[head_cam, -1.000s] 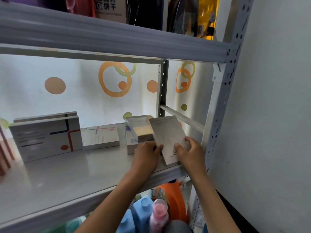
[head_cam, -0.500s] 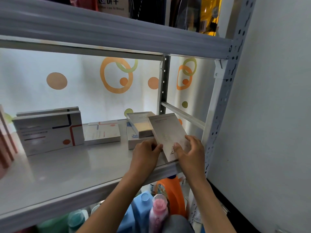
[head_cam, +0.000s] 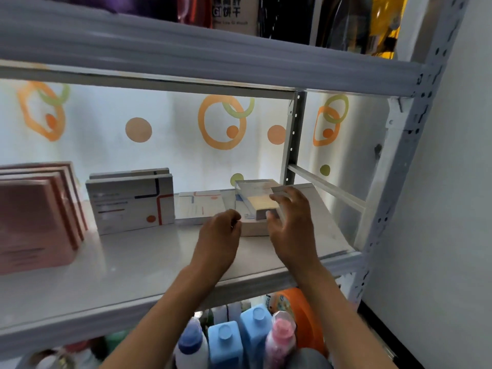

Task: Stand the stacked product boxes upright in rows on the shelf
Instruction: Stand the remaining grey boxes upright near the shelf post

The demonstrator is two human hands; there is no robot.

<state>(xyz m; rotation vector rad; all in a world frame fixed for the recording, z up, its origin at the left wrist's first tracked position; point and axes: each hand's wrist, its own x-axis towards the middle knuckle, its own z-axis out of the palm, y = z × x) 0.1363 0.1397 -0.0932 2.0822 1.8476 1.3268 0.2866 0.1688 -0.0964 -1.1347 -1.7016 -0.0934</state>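
Below the shelf [head_cam: 133,283], nearest: bottles crowded together, namely a white bottle with a blue cap [head_cam: 190,344], two blue jugs [head_cam: 226,342], a pink bottle [head_cam: 281,339] and an orange jug [head_cam: 303,312].

On the shelf, toward its right end: left hand [head_cam: 218,241] loosely curled, grip nearly closed and holding nothing, hovering just in front of the stacked boxes [head_cam: 257,202]. Right hand [head_cam: 291,225] spread wide, fingers relaxed, at the right side of that stack; contact hard to tell through blur. Right of the stack, a flat grey box [head_cam: 324,225] leaning or lying tilted.

Left of the stack: a white box lying flat [head_cam: 201,206], then two white boxes standing upright [head_cam: 131,201], then pink boxes upright [head_cam: 37,217] at the shelf's left end.
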